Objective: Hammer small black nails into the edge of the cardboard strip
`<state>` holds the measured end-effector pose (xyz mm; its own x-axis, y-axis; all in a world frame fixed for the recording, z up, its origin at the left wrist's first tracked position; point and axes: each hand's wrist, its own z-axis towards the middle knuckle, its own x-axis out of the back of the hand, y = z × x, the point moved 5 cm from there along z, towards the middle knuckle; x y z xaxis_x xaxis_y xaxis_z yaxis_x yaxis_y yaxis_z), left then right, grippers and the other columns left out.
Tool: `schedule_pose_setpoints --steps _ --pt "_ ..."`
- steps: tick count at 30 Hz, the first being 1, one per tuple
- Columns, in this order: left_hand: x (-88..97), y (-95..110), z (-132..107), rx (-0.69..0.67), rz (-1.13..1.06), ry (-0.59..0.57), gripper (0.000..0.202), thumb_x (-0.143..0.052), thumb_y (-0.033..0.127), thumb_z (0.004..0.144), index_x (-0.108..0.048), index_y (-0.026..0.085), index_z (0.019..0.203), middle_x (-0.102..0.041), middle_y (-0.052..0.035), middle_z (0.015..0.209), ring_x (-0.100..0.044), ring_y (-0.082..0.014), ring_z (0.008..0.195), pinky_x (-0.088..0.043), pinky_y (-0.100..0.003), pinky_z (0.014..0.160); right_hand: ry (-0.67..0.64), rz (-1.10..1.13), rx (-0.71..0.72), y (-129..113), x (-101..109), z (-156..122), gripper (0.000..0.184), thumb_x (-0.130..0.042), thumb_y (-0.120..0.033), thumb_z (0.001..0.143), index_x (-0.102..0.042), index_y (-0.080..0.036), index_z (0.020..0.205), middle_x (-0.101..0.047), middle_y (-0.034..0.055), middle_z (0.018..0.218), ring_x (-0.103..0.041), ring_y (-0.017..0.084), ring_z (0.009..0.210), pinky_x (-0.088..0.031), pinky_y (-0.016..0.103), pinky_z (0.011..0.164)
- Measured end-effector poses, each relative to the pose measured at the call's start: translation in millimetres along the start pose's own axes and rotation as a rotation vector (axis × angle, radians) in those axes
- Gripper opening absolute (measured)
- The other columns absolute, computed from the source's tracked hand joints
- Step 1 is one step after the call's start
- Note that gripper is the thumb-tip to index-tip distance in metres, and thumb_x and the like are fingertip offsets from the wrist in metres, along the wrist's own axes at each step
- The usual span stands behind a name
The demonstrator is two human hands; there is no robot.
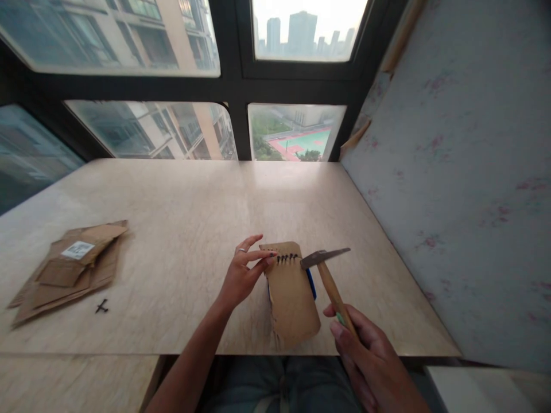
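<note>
A piece of brown cardboard (295, 310) lies in front of me on top of something with a blue edge (311, 285). Several black nails (287, 258) stand in a row across its far part. My left hand (243, 272), with a ring on one finger, pinches a small dark nail (272, 256) at the left end of that row; the fingertips partly hide it. In my right hand (365, 347) is a hammer (331, 284), gripped by its wooden handle. The hammer's metal head is tilted over the cardboard's right edge, beside the row.
Folded cardboard pieces (71, 267) with a white label are stacked on the left of the pale stone-like sill (185, 218). A few loose black nails (102, 307) lie near them. Dark-framed windows (236, 86) bound the back, and a papered wall (465, 189) bounds the right.
</note>
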<state>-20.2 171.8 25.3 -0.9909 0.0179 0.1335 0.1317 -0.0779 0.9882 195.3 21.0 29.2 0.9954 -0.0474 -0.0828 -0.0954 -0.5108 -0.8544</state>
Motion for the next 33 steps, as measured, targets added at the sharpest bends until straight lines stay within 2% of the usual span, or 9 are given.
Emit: schedule_pose_setpoints --steps 4,8,14,20,24,33 --pt "-2.1 -3 2 0.015 0.009 -0.063 0.011 -0.082 0.027 0.071 -0.082 0.027 0.082 -0.063 -0.0085 0.134 -0.047 -0.0310 0.133 -0.024 -0.050 0.120 -0.010 -0.033 -0.004 -2 0 0 0.063 -0.057 -0.070 0.085 -0.046 -0.018 0.119 -0.039 -0.0145 0.037 -0.024 0.004 0.026 -0.020 0.011 0.026" --pt "-1.8 -6 2 0.048 -0.035 -0.081 0.013 -0.084 0.027 0.068 -0.082 0.026 0.081 -0.064 -0.0086 0.132 -0.049 -0.0310 0.132 -0.028 -0.049 0.118 0.019 -0.036 0.001 -4 -1 0 0.063 -0.058 -0.071 0.084 -0.047 -0.018 0.118 -0.038 -0.0149 0.040 -0.024 0.004 0.027 -0.019 0.011 0.026" --pt "-3.1 -7 1 0.024 0.054 -0.138 0.011 -0.077 0.027 0.077 -0.082 0.026 0.086 -0.063 -0.0097 0.134 -0.054 -0.0287 0.128 -0.035 -0.045 0.114 -0.022 -0.059 0.015 -3 0 2 0.061 -0.054 -0.069 0.087 -0.046 -0.018 0.119 -0.036 -0.0155 0.039 -0.024 0.004 0.026 -0.019 0.012 0.027" --pt "-3.7 3 -1 0.060 -0.057 -0.083 0.009 -0.082 0.018 0.069 -0.081 0.024 0.076 -0.068 -0.0096 0.124 -0.058 -0.0284 0.121 -0.043 -0.042 0.109 -0.019 -0.065 0.002 -6 0 2 0.058 -0.055 -0.069 0.086 -0.050 -0.019 0.114 -0.037 -0.0146 0.037 -0.024 0.004 0.026 -0.020 0.011 0.027" --pt "-4.0 4 -2 0.058 -0.061 -0.062 0.012 -0.081 0.013 0.070 -0.080 0.023 0.076 -0.067 -0.0098 0.123 -0.060 -0.0256 0.119 -0.045 -0.037 0.107 -0.008 -0.070 0.012 -7 0 1 0.059 -0.055 -0.069 0.087 -0.049 -0.019 0.117 -0.038 -0.0145 0.038 -0.025 0.004 0.026 -0.019 0.011 0.028" --pt "-2.8 0 -3 -0.029 0.047 -0.079 0.011 -0.077 0.019 0.076 -0.081 0.026 0.083 -0.067 -0.0091 0.125 -0.059 -0.0265 0.118 -0.046 -0.040 0.106 -0.032 -0.060 0.019 -4 2 2 0.059 -0.054 -0.068 0.088 -0.047 -0.018 0.117 -0.037 -0.0149 0.039 -0.024 0.004 0.026 -0.021 0.011 0.027"
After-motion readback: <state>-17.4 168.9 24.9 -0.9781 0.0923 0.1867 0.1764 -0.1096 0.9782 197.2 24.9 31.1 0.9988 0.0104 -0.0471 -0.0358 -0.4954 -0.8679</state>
